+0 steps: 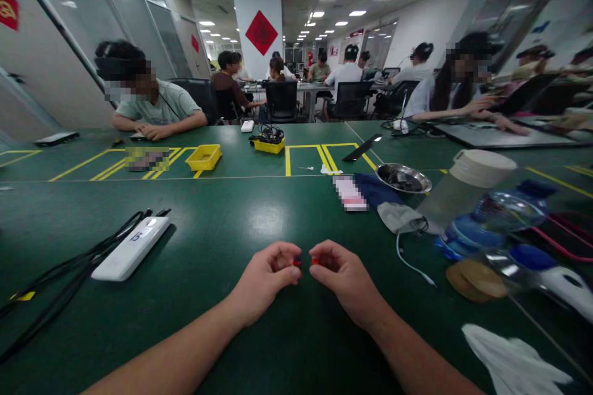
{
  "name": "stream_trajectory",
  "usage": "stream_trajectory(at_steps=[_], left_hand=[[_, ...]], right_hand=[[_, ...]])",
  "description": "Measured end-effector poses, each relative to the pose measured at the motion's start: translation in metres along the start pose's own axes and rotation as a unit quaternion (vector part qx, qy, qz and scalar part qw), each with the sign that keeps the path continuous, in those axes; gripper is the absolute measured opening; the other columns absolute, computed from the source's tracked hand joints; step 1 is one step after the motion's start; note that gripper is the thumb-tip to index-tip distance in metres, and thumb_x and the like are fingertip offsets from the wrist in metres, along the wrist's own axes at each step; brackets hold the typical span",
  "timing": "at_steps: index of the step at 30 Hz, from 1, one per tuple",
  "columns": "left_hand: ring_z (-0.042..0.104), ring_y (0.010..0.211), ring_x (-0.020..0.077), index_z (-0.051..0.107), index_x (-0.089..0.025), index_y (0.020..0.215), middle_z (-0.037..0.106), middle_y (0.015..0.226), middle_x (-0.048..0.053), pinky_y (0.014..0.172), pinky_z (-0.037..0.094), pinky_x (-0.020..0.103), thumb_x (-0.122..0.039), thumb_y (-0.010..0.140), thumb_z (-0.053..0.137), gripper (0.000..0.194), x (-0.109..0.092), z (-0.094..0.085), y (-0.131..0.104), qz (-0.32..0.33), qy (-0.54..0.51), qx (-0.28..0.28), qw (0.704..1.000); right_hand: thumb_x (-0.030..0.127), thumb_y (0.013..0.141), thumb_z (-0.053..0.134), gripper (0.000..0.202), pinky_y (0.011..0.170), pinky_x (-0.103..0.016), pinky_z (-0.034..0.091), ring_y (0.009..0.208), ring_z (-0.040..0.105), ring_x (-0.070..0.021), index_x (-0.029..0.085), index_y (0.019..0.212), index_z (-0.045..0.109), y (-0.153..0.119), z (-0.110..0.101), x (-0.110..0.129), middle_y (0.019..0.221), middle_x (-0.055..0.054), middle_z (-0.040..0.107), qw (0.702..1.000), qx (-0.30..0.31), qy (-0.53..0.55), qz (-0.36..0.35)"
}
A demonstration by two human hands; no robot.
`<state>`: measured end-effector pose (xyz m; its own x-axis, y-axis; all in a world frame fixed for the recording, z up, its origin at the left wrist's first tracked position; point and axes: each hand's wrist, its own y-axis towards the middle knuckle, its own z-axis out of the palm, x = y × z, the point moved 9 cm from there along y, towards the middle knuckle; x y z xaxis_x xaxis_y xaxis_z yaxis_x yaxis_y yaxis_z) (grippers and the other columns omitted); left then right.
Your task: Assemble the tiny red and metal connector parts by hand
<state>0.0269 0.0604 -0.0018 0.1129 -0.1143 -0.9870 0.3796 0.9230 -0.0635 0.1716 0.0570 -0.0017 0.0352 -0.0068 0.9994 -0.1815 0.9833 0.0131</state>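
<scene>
My left hand (266, 278) pinches a small dark red and black piece (298, 262) between thumb and fingers. Facing it, my right hand (345, 278) grips a small orange-red piece (315, 260) the same way. A narrow gap separates the two sets of fingertips, just above the green tabletop (259, 210). Both pieces are mostly covered by my fingers, and they are too small for me to tell their kind.
At left lie a white power bank (132, 248) and black cables (60, 287). Yellow trays (204, 158) stand farther back. A steel bowl (403, 178), a lidded bottle (463, 188), a blue water bottle (491, 222) and white tissue (514, 361) crowd the right. People sit across the table.
</scene>
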Motion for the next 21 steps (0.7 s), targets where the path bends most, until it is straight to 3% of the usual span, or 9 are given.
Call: stream_trajectory(at_steps=[11,16,21], left_hand=[[0.052,0.069,0.0106,0.062,-0.018,0.103,0.058,0.079,-0.001,0.066,0.044,0.025,-0.017,0.075,0.072,0.029,0.007,-0.004,-0.001,-0.015,-0.050,-0.020,0.998],[0.050,0.065,0.0092,0.062,-0.017,0.100,0.057,0.075,-0.002,0.062,0.041,0.023,-0.023,0.072,0.078,0.033,0.011,-0.005,0.001,-0.011,-0.086,-0.024,0.996],[0.050,0.062,0.0087,0.061,-0.017,0.100,0.057,0.075,-0.002,0.058,0.039,0.022,-0.032,0.069,0.081,0.039,0.021,-0.003,0.011,0.014,-0.110,0.008,0.994]], right_hand=[[0.018,0.079,0.068,0.014,0.073,-0.027,0.043,0.079,0.057,-0.0157,0.020,0.092,0.064,-0.002,0.002,0.004,0.083,0.001,0.061,0.999,0.010,-0.019,0.029],[0.018,0.078,0.066,0.012,0.072,-0.027,0.043,0.078,0.057,-0.0160,0.019,0.090,0.064,0.000,0.003,0.003,0.082,0.000,0.060,1.000,0.017,-0.013,0.015],[0.022,0.073,0.070,0.018,0.069,-0.027,0.042,0.074,0.057,-0.0155,0.019,0.089,0.064,0.007,0.004,-0.007,0.080,0.000,0.061,0.999,0.035,0.012,0.007]])
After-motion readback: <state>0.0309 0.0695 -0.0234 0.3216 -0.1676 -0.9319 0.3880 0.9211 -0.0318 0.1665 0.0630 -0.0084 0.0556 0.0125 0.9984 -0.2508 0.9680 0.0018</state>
